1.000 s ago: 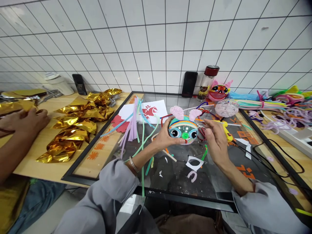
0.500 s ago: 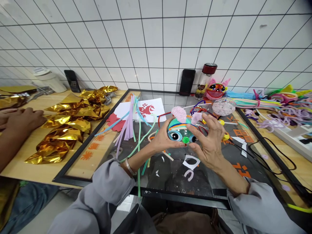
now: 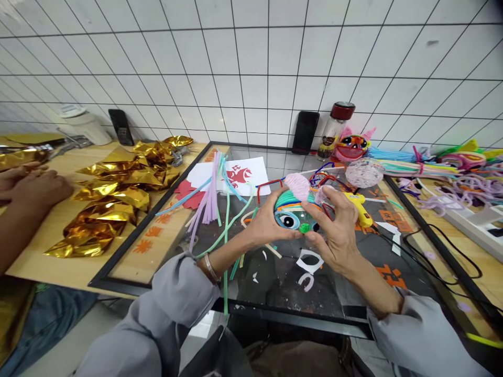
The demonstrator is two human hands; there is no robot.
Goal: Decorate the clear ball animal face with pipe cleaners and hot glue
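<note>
- While the left hand (image 3: pixel 264 224) grips a round toy (image 3: pixel 293 212) in the head view, its thumb runs along the lower edge and its fingers wrap the near side.
- The right hand (image 3: pixel 338 235) has thumb and fingers parted over the toy's other side; they hide the contact, so I cannot tell whether they pinch it.
- Between both hands' fingers show a pink ear (image 3: pixel 297 186), an eye (image 3: pixel 288 220) and a green nose (image 3: pixel 305 228).
- Just beside the right knuckles lies a yellow glue gun (image 3: pixel 361 210).
- Below the right thumb, a paper cutout (image 3: pixel 314 268) and a curved scrap (image 3: pixel 312 283) lie on the dark table (image 3: pixel 275 296).
- Left of the left fingers, lilac strips (image 3: pixel 208 201) partly cover a printed sheet (image 3: pixel 255 170).
- Well beyond the right fingers, a phone (image 3: pixel 305 132) and a bottle (image 3: pixel 332 133) stand near the wall (image 3: pixel 251 57).
</note>
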